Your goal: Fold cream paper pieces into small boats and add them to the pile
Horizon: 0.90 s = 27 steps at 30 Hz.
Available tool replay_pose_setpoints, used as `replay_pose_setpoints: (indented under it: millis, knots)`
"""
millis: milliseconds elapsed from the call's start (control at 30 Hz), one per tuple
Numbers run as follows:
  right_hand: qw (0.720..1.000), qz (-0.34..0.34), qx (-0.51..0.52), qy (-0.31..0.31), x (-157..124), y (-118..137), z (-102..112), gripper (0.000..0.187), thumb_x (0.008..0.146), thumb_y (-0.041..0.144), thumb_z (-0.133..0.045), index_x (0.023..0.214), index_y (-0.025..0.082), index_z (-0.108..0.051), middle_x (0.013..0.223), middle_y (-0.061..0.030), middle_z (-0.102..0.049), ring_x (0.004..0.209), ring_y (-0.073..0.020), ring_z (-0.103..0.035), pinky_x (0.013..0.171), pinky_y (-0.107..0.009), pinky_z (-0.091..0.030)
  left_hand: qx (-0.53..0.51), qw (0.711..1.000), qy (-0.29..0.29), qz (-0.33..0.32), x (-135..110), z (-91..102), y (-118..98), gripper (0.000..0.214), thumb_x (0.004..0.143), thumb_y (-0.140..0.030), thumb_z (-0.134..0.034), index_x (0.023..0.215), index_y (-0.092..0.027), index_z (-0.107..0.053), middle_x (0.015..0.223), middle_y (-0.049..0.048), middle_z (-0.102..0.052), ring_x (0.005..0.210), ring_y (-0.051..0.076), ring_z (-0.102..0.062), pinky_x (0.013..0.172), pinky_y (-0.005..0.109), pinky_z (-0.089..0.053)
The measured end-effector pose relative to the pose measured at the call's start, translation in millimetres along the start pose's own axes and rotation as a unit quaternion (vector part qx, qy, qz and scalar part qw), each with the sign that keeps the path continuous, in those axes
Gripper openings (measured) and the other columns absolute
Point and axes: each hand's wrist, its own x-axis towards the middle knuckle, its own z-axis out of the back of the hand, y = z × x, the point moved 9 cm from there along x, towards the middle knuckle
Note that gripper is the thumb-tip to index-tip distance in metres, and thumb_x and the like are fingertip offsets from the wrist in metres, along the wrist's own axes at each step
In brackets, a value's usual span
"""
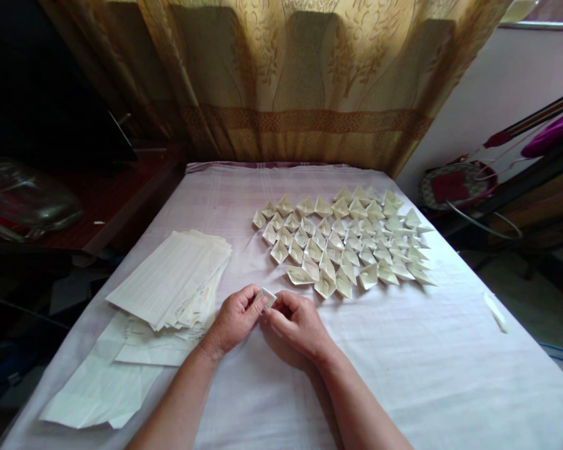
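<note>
Between my two hands is a small folded piece of white paper (267,296), held just above the cloth at the middle of the table. My left hand (237,315) pinches it from the left with thumb and fingers. From the right, my right hand (296,322) closes its fingertips on the lower right side of the same paper. Beyond my hands, several small folded paper boats (328,244) stand close together in uneven rows. To the left of my left hand lies a stack of paper sheets (173,278), some with faint lines or writing.
A white cloth covers the table (403,375). A loose, creased sheet (98,381) lies at the front left. Near the right edge sits a thin white strip (496,312). A gold curtain (300,81) hangs behind the table, and a dark red cabinet (122,194) stands to the left.
</note>
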Motion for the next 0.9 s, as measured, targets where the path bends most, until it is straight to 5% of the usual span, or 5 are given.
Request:
replay_pose_setpoints:
  millis: [200, 433, 600, 900]
  knots:
    - [1.000, 0.001, -0.004, 0.013, 0, -4, -1, 0.021, 0.074, 0.028, -0.055, 0.057, 0.019, -0.047, 0.053, 0.0050, -0.047, 0.051, -0.0082, -0.040, 0.049, -0.020, -0.028, 0.008, 1.000, 0.014, 0.003, -1, -1.9, -7, 0.031, 0.084, -0.040, -0.052, 0.064, -0.019, -0.043, 0.060, -0.0048, -0.041, 0.059, 0.010, -0.040, 0.054, 0.020, -0.035]
    - [0.999, 0.010, 0.016, 0.029, -1, -4, -1, 0.019, 0.071, 0.027, -0.056, 0.056, 0.019, -0.047, 0.052, 0.0050, -0.046, 0.052, -0.0083, -0.040, 0.048, -0.019, -0.029, -0.036, 0.999, 0.019, 0.023, -2, -1.6, -7, 0.029, 0.087, -0.044, -0.052, 0.076, -0.018, -0.056, 0.057, -0.0046, -0.046, 0.054, 0.009, -0.043, 0.049, 0.018, -0.036]
    - [0.997, 0.033, 0.037, 0.053, -1, 2, -1, 0.031, 0.084, 0.034, -0.048, 0.058, 0.018, -0.052, 0.053, 0.0029, -0.052, 0.052, -0.0094, -0.046, 0.050, -0.020, -0.033, -0.076, 0.996, 0.027, 0.022, -2, -3.6, -3, 0.032, 0.084, -0.046, -0.058, 0.073, -0.017, -0.057, 0.060, -0.0034, -0.050, 0.057, 0.009, -0.048, 0.054, 0.019, -0.043]
    - [0.995, 0.091, 0.003, -0.043, -3, 3, 7, 0.037, 0.089, 0.031, -0.046, 0.054, 0.018, -0.051, 0.050, 0.0024, -0.051, 0.048, -0.0088, -0.045, 0.052, -0.021, -0.033, -0.087, 0.995, 0.026, 0.040, -4, -3.8, -4, 0.031, 0.083, -0.048, -0.060, 0.078, -0.017, -0.058, 0.063, -0.0034, -0.053, 0.056, 0.010, -0.051, 0.056, 0.021, -0.045]
